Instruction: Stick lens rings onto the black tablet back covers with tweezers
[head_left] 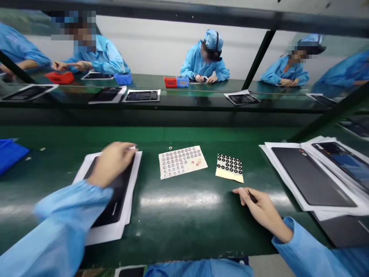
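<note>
My left hand [112, 161] lies on the far end of a dark panel [113, 200] that rests on a white sheet [115, 231] on the green belt; its fingers are curled over the panel's top edge. My right hand [259, 209] rests on the belt, pinching a thin dark tool [252, 197]. Between the hands lie a white sticker sheet [181, 161] with rows of small rings and a cream sheet [230, 168] with black dots, the latter just beyond my right hand.
A stack of dark panels on white sheets [313, 177] sits at the right. A blue cloth [10, 153] lies at the left edge. Beyond a raised shelf [173, 100] carrying more panels, three people in blue coats work at another bench with red and blue bins [175, 81].
</note>
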A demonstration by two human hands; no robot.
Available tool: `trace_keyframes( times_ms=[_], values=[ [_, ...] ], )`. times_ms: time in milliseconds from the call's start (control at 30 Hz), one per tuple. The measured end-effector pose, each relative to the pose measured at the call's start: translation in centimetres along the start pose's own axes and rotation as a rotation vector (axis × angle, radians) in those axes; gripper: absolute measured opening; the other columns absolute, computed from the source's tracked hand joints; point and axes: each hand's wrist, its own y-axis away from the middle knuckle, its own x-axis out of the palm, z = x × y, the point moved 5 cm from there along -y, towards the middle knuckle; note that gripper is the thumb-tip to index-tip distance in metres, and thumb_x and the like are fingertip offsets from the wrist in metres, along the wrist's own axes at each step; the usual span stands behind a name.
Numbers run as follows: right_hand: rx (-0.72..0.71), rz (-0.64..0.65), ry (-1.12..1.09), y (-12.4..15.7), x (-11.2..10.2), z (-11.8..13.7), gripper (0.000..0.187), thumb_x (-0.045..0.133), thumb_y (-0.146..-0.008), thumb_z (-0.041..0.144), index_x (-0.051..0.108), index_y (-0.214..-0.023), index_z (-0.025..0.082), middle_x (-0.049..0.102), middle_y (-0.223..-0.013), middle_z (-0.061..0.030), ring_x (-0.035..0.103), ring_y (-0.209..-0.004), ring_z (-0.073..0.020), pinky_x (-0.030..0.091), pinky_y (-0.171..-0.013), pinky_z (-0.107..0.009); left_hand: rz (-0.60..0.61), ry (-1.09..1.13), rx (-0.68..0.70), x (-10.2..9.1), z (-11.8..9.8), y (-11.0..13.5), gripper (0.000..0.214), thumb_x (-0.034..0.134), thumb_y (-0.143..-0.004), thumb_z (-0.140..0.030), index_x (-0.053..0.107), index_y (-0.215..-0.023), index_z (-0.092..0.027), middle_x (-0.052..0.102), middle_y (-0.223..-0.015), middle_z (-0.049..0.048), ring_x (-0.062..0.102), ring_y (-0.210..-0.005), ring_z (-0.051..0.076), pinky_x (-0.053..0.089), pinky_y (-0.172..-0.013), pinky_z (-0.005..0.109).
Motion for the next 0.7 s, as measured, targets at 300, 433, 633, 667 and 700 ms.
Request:
trace_keyframes(
  times_ms=[300,433,633,667,700],
  values=[
    [0.098,-0.197,-0.024,4.6,-3.5,-4.3,0.05,0.054,-0.1,0.057,0.058,-0.064,0.021,0.068,-0.075,-0.0062,0.07,-0.093,-0.0256,0.049,-0.081,-0.028,0.156,-0.133,0.174,9.3,-7.6,-6.6,0.035,0.048,-0.097,-0.036,0.08,-0.102,-0.023,0.075,-0.116,0.0092,0.068,-0.106,0.029,0.051,-0.084,0.036],
    [0.126,-0.211,-0.059,4.9,-4.1,-4.4,0.053,0.053,-0.1,0.058,0.057,-0.062,0.021,0.065,-0.068,-0.0043,0.066,-0.074,-0.0204,0.05,-0.082,-0.03,0.165,-0.202,0.181,9.1,-7.9,-7.7,0.032,0.049,-0.094,-0.032,0.079,-0.087,-0.021,0.074,-0.107,0.0095,0.068,-0.088,0.026,0.046,-0.069,0.034],
    [0.125,-0.224,-0.088,5.6,-4.6,-4.6,0.053,0.054,-0.101,0.057,0.058,-0.062,0.02,0.062,-0.064,-0.0034,0.063,-0.066,-0.0178,0.05,-0.075,-0.028,0.002,-0.226,0.227,7.4,-11.3,-7.3,0.03,0.046,-0.1,-0.034,0.073,-0.1,-0.021,0.07,-0.113,0.0093,0.066,-0.098,0.026,0.046,-0.074,0.035],
    [0.129,-0.232,-0.09,6.0,-4.8,-4.8,0.053,0.054,-0.1,0.056,0.06,-0.063,0.02,0.062,-0.064,-0.0031,0.061,-0.062,-0.017,0.05,-0.071,-0.028,-0.022,-0.218,0.307,7.4,-12.4,-6.4,0.032,0.045,-0.102,-0.036,0.072,-0.103,-0.021,0.07,-0.115,0.0096,0.065,-0.101,0.026,0.046,-0.078,0.035],
    [0.132,-0.242,-0.09,6.5,-5.1,-5.1,0.052,0.054,-0.101,0.056,0.061,-0.064,0.019,0.062,-0.064,-0.0029,0.059,-0.059,-0.016,0.049,-0.068,-0.028,-0.02,-0.213,0.412,7.7,-13.5,-5.4,0.033,0.043,-0.104,-0.036,0.072,-0.103,-0.021,0.069,-0.115,0.01,0.065,-0.102,0.026,0.046,-0.081,0.035]
  ],
)
